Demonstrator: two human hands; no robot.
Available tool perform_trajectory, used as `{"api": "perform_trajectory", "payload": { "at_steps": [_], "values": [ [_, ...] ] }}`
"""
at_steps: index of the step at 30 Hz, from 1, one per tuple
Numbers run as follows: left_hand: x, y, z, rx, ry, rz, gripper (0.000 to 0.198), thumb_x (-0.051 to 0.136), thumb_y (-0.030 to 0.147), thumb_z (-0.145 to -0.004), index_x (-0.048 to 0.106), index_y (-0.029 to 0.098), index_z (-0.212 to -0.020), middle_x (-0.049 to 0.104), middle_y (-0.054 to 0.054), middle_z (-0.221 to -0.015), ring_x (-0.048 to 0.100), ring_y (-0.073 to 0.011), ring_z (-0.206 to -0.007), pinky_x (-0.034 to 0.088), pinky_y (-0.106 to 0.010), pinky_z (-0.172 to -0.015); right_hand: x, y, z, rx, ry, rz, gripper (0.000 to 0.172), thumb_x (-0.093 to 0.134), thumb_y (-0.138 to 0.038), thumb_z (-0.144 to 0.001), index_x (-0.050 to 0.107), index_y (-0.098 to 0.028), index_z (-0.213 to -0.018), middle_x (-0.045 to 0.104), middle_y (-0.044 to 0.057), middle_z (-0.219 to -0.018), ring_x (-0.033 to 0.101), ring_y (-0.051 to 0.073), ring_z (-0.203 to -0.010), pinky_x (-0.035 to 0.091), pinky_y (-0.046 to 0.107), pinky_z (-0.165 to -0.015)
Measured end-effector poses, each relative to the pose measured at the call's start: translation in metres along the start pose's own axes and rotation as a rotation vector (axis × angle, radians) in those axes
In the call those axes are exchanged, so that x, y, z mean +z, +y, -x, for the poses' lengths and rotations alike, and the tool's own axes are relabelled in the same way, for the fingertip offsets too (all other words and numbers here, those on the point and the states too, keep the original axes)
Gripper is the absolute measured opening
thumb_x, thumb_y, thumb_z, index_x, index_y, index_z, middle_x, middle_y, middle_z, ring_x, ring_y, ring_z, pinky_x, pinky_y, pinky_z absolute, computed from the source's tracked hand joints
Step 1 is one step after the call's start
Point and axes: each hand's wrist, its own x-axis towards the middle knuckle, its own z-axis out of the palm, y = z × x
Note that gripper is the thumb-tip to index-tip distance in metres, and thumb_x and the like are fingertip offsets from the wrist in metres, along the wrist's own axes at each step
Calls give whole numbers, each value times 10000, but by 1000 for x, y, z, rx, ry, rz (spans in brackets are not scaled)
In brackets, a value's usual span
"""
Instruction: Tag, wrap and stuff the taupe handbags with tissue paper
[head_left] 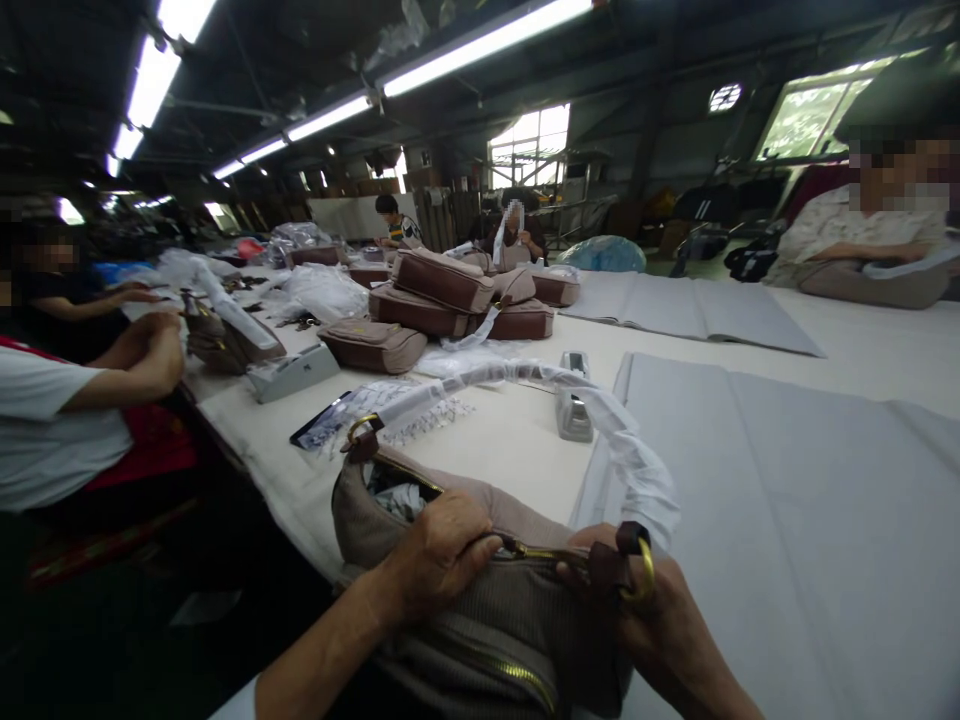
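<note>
Two bare hands on one taupe ribbed bag (517,610), at the near edge of the white worktop (262,450), in front of the wearer. Left hand (448,545) closed on the bag's top opening, thumb and fingers pinched at the zip (544,553); exact grip on the slider can't be told. Right hand (656,610) grasping the bag's right end, beside the brown tab and brass ring (645,575); part of this hand hidden by them. Zip partly open: left part of the mouth gapes, pale crumpled stuffing (405,498) visible inside. Second brass zip (510,668) on the front. Handle (634,435) wrapped in white, arched up over the bag, a ring at each end.

Beyond the bag: grey device (575,410), patterned dark-edged sheet (319,428), grey box (294,375) farther left. Pile of similar bags (442,280) mid-worktop, brown bases, clear plastic (322,290) beside it. Large grey sheets (795,490) flat on the right. Co-worker at far right (847,235) with a similar bag; white-sleeved co-worker (52,425) at left, arms forward; striped-top co-worker (401,228) farther back.
</note>
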Motion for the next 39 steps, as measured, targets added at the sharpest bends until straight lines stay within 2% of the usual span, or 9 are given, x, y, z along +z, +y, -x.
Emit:
{"api": "perform_trajectory", "payload": {
  "at_steps": [3,6,8,10,17,21,24,35,39],
  "values": [
    [-10,-1,-5,-71,-55,-12,232,495,253,-865,545,157,-1070,632,-104,-1039,578,-206,-966,452,-357,-873,-1,2,3,-2,6,-72,196,528,-279,-868,651,-182,-751,650,7,-679,609,136,-585,491,214,-532],
    [-19,1,-15,-33,-253,-118,605,627,237,-774,388,217,-1329,456,-114,-1391,368,-293,-1291,206,-545,-1078,1,6,5,-63,16,-67,115,569,-243,-844,660,-187,-802,678,20,-754,639,154,-671,522,228,-605],
    [-18,4,-23,-19,-374,-128,537,643,229,-758,464,253,-1263,539,-68,-1315,419,-292,-1249,167,-570,-1074,4,8,6,-111,76,-30,93,585,-230,-834,667,-194,-813,687,22,-761,650,157,-671,530,226,-597],
    [-13,7,-31,-38,-421,-144,294,617,194,-758,578,231,-1047,647,-30,-1088,549,-240,-1056,309,-476,-1000,7,10,7,-136,156,32,96,594,-242,-830,678,-200,-807,693,22,-736,655,158,-630,529,223,-555],
    [2,8,-35,-7,-332,-271,52,525,136,-753,534,185,-740,599,-36,-784,531,-198,-764,385,-312,-684,9,20,14,-159,232,147,154,573,-276,-836,700,-195,-807,716,61,-756,674,186,-621,534,241,-505],
    [0,14,-24,-7,-178,-21,198,433,213,-847,541,180,-685,565,-29,-675,511,-167,-679,376,-278,-644,8,22,13,-193,252,240,117,577,-247,-831,684,-206,-851,715,29,-738,662,160,-585,519,228,-498],
    [-5,25,-20,-61,-144,164,205,401,208,-838,596,150,-869,615,-58,-798,545,-172,-764,407,-277,-714,8,17,10,-206,286,242,92,587,-255,-835,662,-204,-823,709,14,-731,665,150,-604,525,225,-536],
    [5,36,-27,-176,-217,191,205,540,345,-858,550,158,-774,545,-17,-761,478,-158,-747,372,-269,-685,7,13,11,-199,285,241,120,575,-261,-848,652,-196,-783,711,27,-731,669,157,-592,517,227,-507],
    [-3,38,-39,-177,-398,188,228,504,310,-864,447,176,-689,494,11,-738,453,-135,-710,358,-244,-639,5,11,10,-197,245,153,99,569,-208,-841,629,-193,-765,698,27,-723,671,155,-635,526,221,-562]
  ]
}}
